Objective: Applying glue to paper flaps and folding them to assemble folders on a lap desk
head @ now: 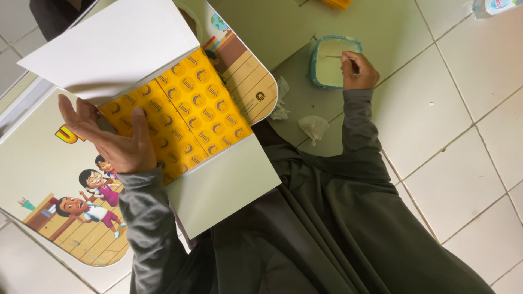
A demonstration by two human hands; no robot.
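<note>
Two hands work apart. Left hand (117, 144), at nine o'clock, lies with fingers spread flat on a printed cardboard sheet (180, 103). Right hand (358, 71), at one o'clock, pinches a thin stick (335, 56) over a blue-rimmed tub (321, 73) on the tiled floor (463, 136).

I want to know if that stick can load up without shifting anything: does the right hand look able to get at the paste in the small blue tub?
Probably yes. The right hand is already over the blue tub, its thin stick lying across the open top, with no lid or other thing in between. Whether the tip actually touches the pale paste is too small to tell.
</note>
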